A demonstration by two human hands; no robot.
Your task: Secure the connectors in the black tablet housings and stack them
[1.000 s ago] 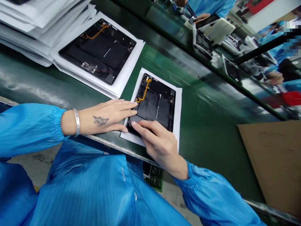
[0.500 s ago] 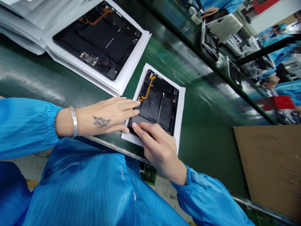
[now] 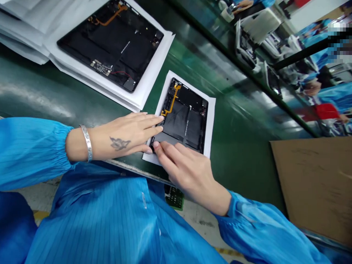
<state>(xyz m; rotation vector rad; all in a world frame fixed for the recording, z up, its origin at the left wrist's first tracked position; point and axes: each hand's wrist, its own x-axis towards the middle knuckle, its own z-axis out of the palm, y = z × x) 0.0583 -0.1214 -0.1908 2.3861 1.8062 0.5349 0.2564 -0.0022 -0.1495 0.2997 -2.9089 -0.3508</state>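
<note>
An opened tablet housing (image 3: 182, 121), black with an orange ribbon cable (image 3: 172, 102) along its left side, lies on white sheets (image 3: 211, 128) near the bench edge. My left hand (image 3: 123, 136) is flat with fingers stretched out, their tips on the housing's left edge. My right hand (image 3: 187, 167) is curled at the lower-left corner, thumb and fingers close together with their tips at the inside of the frame. Whatever sits under those tips is hidden. The right hand also covers part of the near edge.
A larger opened tablet housing (image 3: 115, 44) rests on a stack of white sheets (image 3: 154, 73) at upper left. A brown cardboard sheet (image 3: 316, 183) is at the right. Beyond a dark rail (image 3: 242, 69) are more devices and co-workers in blue sleeves. A green circuit board (image 3: 175, 198) shows below the bench edge.
My right hand has turned slightly, its fingers drawn closer together at the same corner. The left hand stays in place on the edge. The view has shifted a little.
</note>
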